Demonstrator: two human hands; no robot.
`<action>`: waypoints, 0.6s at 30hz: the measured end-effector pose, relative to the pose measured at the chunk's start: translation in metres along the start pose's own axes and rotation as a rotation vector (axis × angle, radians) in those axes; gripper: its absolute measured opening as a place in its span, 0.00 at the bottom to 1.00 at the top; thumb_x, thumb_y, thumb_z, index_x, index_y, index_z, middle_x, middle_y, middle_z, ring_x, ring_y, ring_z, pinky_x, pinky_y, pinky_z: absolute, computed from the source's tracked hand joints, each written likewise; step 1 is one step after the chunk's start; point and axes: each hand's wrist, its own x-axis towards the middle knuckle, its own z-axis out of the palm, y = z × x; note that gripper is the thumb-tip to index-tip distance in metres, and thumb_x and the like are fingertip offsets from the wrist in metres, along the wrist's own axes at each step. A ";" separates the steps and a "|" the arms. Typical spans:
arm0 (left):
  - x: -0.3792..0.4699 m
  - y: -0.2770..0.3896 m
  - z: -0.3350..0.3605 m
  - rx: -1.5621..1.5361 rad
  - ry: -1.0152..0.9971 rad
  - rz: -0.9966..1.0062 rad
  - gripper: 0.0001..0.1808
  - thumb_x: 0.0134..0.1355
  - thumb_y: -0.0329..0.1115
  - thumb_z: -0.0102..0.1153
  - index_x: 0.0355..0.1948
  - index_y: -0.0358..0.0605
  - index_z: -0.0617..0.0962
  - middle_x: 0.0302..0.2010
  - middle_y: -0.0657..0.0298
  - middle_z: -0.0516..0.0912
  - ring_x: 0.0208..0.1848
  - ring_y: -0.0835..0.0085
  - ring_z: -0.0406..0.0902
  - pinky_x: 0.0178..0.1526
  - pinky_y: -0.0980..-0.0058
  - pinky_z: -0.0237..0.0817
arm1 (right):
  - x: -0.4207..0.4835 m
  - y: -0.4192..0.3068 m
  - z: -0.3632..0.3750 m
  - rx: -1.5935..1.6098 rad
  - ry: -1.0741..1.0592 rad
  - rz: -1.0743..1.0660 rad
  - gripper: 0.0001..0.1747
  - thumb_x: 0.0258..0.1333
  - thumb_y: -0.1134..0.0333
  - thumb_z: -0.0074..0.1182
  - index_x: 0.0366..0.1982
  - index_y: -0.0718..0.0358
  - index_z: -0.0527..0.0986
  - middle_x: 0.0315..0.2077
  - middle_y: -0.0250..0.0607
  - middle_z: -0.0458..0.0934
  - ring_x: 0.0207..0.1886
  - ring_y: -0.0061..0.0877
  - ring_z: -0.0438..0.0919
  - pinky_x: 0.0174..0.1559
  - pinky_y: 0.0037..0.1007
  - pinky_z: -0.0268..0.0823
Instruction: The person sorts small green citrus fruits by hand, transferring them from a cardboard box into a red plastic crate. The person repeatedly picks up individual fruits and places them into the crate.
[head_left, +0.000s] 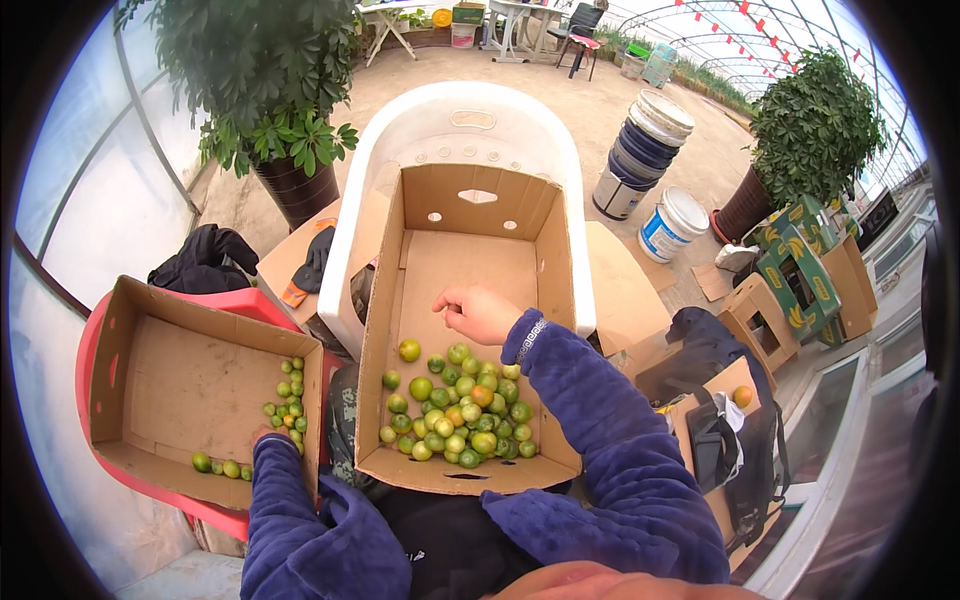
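A cardboard box (469, 262) rests before me on a white plastic chair, with many green and orange-tinged citrus fruits (457, 409) heaped at its near end. My right hand (480, 313) hovers over the bare cardboard beyond the heap, its fingers curled; whether anything small is inside them cannot be seen. To the left, a second cardboard box (202, 375) lies on a red plastic chair, with small green fruits (294, 390) along its right wall and several more (225, 468) by its near wall. My left hand (268, 433) is down among them in that corner, mostly hidden by the sleeve.
A dark glove (319, 259) lies on cardboard beside the white chair (465, 97). Stacked buckets (637, 157), a white-and-blue bucket (671, 225) and potted plants (296, 187) stand beyond. At right are banana boxes (802, 285), a black bag (757, 480) and one orange fruit (742, 396).
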 end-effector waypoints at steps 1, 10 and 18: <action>0.005 -0.003 0.005 0.027 0.004 0.007 0.27 0.63 0.50 0.63 0.52 0.37 0.81 0.50 0.37 0.83 0.56 0.46 0.81 0.58 0.54 0.72 | 0.000 -0.001 0.000 -0.004 -0.005 0.000 0.15 0.63 0.68 0.50 0.48 0.63 0.81 0.35 0.45 0.85 0.41 0.39 0.83 0.48 0.37 0.75; 0.024 -0.017 0.022 -0.233 -0.069 0.078 0.34 0.61 0.50 0.66 0.59 0.35 0.75 0.52 0.35 0.82 0.56 0.43 0.80 0.59 0.54 0.70 | -0.001 0.002 -0.001 -0.061 0.001 0.002 0.17 0.62 0.69 0.49 0.50 0.62 0.80 0.35 0.43 0.85 0.41 0.38 0.83 0.48 0.37 0.75; 0.061 -0.058 0.031 -0.391 -0.113 0.037 0.36 0.57 0.51 0.66 0.58 0.30 0.78 0.55 0.38 0.82 0.58 0.44 0.80 0.61 0.56 0.68 | 0.009 -0.007 0.003 -0.062 -0.032 -0.035 0.17 0.63 0.69 0.49 0.50 0.62 0.80 0.34 0.42 0.86 0.41 0.38 0.83 0.48 0.37 0.74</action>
